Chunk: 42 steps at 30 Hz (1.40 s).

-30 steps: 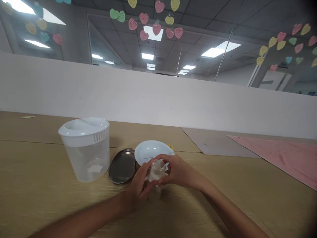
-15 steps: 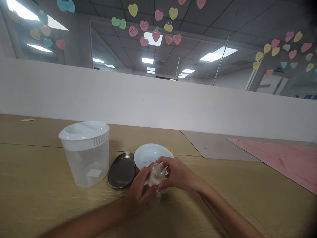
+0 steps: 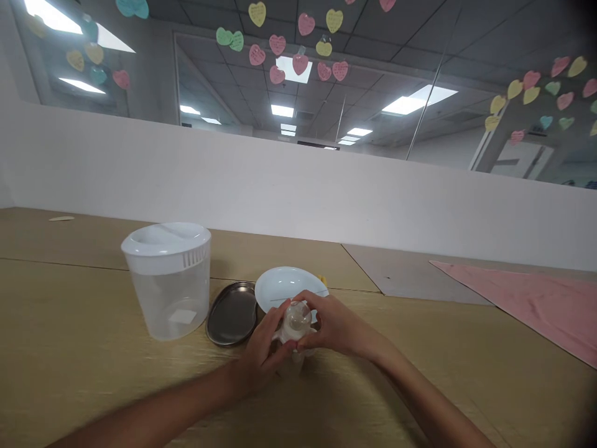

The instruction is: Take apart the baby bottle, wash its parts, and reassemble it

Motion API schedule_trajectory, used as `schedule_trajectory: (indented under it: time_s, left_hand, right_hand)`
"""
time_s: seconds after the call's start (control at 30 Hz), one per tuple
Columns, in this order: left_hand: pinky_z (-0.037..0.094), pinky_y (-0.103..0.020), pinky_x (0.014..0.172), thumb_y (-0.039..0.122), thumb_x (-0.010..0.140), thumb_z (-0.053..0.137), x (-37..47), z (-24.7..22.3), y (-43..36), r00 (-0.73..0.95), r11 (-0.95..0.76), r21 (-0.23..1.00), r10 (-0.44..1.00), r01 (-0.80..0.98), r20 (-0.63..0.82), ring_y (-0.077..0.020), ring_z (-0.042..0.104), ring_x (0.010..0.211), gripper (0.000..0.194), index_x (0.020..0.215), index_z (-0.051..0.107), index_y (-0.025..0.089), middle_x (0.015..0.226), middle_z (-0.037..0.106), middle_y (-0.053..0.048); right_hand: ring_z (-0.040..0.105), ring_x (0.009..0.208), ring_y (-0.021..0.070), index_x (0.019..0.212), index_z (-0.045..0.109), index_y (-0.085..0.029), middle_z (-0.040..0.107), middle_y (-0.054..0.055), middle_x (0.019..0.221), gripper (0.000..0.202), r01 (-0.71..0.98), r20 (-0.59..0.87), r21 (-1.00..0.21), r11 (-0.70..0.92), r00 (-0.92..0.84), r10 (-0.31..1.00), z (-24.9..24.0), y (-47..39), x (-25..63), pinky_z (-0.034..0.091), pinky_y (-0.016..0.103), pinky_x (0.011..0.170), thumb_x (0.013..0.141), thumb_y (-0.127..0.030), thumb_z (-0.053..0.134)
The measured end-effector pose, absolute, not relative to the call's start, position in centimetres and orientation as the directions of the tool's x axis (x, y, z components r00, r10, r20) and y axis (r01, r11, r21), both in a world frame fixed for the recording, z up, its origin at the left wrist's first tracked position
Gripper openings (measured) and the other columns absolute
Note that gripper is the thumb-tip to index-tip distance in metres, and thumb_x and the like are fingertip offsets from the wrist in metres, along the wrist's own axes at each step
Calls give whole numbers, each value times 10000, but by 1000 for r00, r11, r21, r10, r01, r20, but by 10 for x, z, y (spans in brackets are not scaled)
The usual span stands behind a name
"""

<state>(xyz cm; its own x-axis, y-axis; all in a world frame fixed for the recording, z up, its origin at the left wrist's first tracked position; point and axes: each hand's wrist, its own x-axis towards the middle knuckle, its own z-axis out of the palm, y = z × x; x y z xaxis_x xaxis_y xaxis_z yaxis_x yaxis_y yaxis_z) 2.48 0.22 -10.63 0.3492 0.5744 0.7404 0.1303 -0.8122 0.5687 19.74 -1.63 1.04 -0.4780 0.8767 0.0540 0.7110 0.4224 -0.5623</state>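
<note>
Between my hands stands a small clear bottle (image 3: pixel 298 318) with a rounded, see-through cap and whitish parts below it. My left hand (image 3: pixel 265 345) is closed around its left side, thumb pressed near the cap's base. From the right, my right hand (image 3: pixel 329 323) curls its fingers and thumb about the domed top. Much of the bottle's body is hidden by my fingers. Just behind it lies a white oval dish (image 3: pixel 280 283), with a thin dark line across its front part. A dark steel kidney-shaped tray (image 3: pixel 232 314) is left of the dish.
A tall translucent bucket (image 3: pixel 170 292) with a white lid stands on the left of the wooden table (image 3: pixel 116 392). Something small and yellow (image 3: pixel 323 280) shows behind the dish. A pink cloth (image 3: pixel 527 298) covers the right side. A white wall (image 3: pixel 289 193) rises behind.
The whole view has shifted slightly, so the bucket, tray and dish appear a little further right and higher. Both hands stay on the bottle with nearly the same grip.
</note>
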Motion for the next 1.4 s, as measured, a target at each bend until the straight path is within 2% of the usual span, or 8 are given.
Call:
schedule_trajectory:
  time_s: [0.13, 0.23, 0.3, 0.57, 0.9, 1.03, 1.23, 1.4]
  left_hand:
    - [410, -414, 938, 295, 808, 558, 26, -112, 6, 371, -833, 535, 546, 144, 751, -266, 464, 1150, 708, 1394, 162, 254, 1301, 441, -119]
    - [445, -447, 892, 404, 652, 709, 28, -117, 8, 365, -770, 611, 631, 185, 685, -300, 481, 1124, 965, 1404, 125, 250, 1295, 451, -135]
    - [461, -447, 870, 433, 593, 744, 29, -116, 8, 355, -712, 667, 695, 220, 625, -301, 495, 1104, 1015, 1400, 153, 254, 1278, 474, -130]
    - [434, -424, 921, 421, 627, 720, 29, -108, 4, 368, -699, 663, 710, 268, 600, -299, 462, 1157, 885, 1366, 280, 212, 1317, 458, -125]
    - [429, -417, 936, 426, 626, 713, 30, -107, 5, 376, -702, 636, 711, 322, 594, -287, 482, 1140, 883, 1365, 280, 209, 1292, 487, -113]
    - [467, -395, 884, 442, 629, 706, 30, -106, 3, 360, -698, 639, 715, 323, 599, -275, 522, 1085, 854, 1348, 313, 199, 1240, 527, -118]
    - [452, -385, 899, 496, 659, 664, 29, -104, 3, 400, -733, 574, 680, 364, 614, -258, 528, 1069, 785, 1319, 373, 189, 1182, 569, -118]
    - [451, -382, 902, 509, 663, 654, 28, -103, 3, 399, -747, 554, 664, 367, 632, -251, 539, 1055, 786, 1319, 376, 176, 1162, 580, -126]
  right_hand:
    - [492, 684, 115, 1031, 529, -271, 603, -20, 899, 497, 704, 45, -571, 423, -488, 872, 12, -16, 199, 336, 196, 529, 577, -311, 726]
    - [496, 683, 115, 1028, 547, -260, 603, -14, 894, 513, 709, 49, -573, 411, -471, 881, 13, -17, 200, 344, 198, 526, 553, -298, 738]
    - [508, 698, 122, 1026, 561, -254, 609, -10, 880, 508, 710, 60, -570, 415, -467, 882, 13, -17, 199, 355, 205, 538, 553, -306, 740]
    - [552, 831, 163, 1009, 623, -246, 626, 8, 938, 420, 639, 39, -626, 448, -548, 835, 18, -11, 203, 401, 207, 566, 603, -300, 717]
    - [534, 776, 133, 995, 640, -257, 633, -16, 925, 444, 601, 75, -654, 459, -552, 831, 15, -7, 204, 386, 197, 578, 564, -281, 746]
    - [502, 657, 100, 959, 633, -242, 617, -22, 814, 417, 590, 56, -685, 428, -543, 838, 14, -6, 204, 349, 183, 492, 559, -263, 747]
    - [461, 482, 53, 1119, 426, -235, 607, 18, 952, 575, 438, 126, -863, 252, -296, 947, 26, -10, 208, 412, 218, 469, 631, -364, 701]
    - [485, 535, 84, 979, 411, -224, 573, 11, 927, 508, 611, 299, -728, 313, -128, 946, 22, 0, 217, 410, 237, 485, 603, -392, 709]
